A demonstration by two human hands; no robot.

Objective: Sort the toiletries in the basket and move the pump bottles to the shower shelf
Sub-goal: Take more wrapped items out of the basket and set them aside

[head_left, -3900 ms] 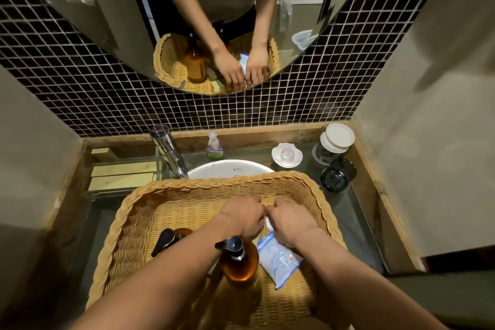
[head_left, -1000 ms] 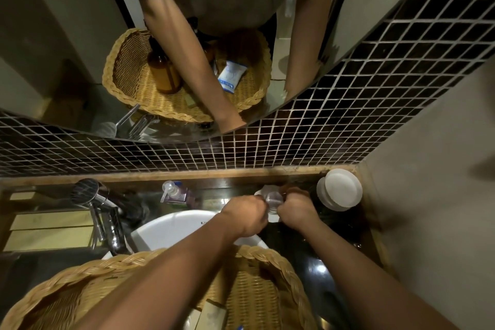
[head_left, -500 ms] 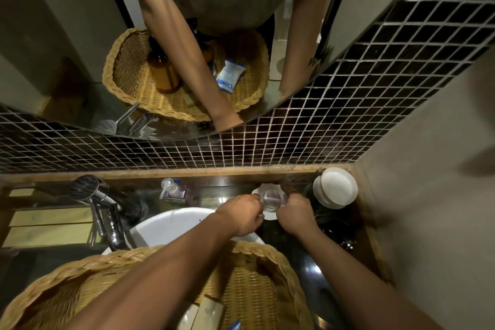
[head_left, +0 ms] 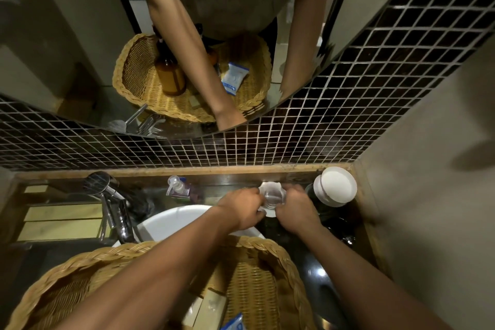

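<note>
Both hands point(head_left: 242, 210) point(head_left: 296, 209) stay pinched on a half-hidden clear cup point(head_left: 272, 199).

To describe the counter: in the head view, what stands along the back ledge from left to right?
Faucet → small pump bottle → clear item on a white dish, between both hands → white lids.

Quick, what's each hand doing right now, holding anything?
Left hand: closed on the small clear cup on the white saucer.
Right hand: closed on the same cup from the other side.
</note>
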